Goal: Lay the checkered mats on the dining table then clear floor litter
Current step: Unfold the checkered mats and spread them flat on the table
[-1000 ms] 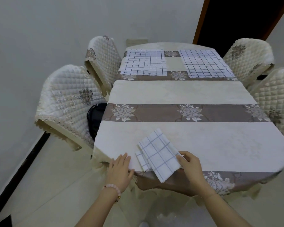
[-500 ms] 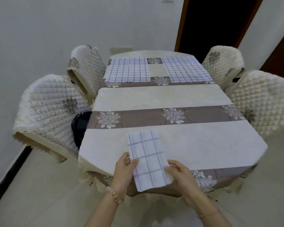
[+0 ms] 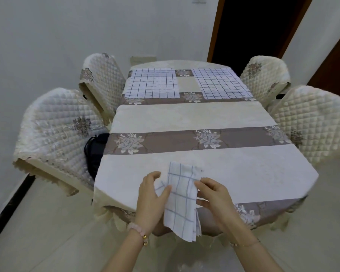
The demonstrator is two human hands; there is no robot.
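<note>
A long dining table (image 3: 204, 118) has a cream cloth with brown flower stripes on it. At the 6 o'clock edge of the table, both hands hold a folded white cloth mat with thin blue check lines (image 3: 182, 195). The top part of this mat is over the table. The bottom part hangs down past the edge, and its layers show at the low corner. I cannot tell if the mat touches the cloth.

The left hand (image 3: 151, 195) holds the mat's 9 o'clock side, with the thumb on top and the fingers curled round the edge. The right hand (image 3: 212, 195) pinches the mat's 3 o'clock side between thumb and fingers. A pink bead bracelet (image 3: 137, 229) is on the left wrist and a thin gold bracelet (image 3: 245, 244) is on the right wrist.

At the 12 o'clock end of the table, 2 flat checkered mats lie open side by side with a gap between them. 1 is toward 11 o'clock (image 3: 152, 83) and 1 is toward 1 o'clock (image 3: 222, 83).

2 quilted cream chairs (image 3: 55, 134) stand at the 9 o'clock side and 2 more (image 3: 310, 122) stand at the 3 o'clock side. A black bag (image 3: 95, 152) sits on the near chair at 9 o'clock, just beside the table. A dark doorway (image 3: 253, 26) is behind the table at 1 o'clock. The pale tiled floor (image 3: 37, 232) shows at 7 o'clock.
</note>
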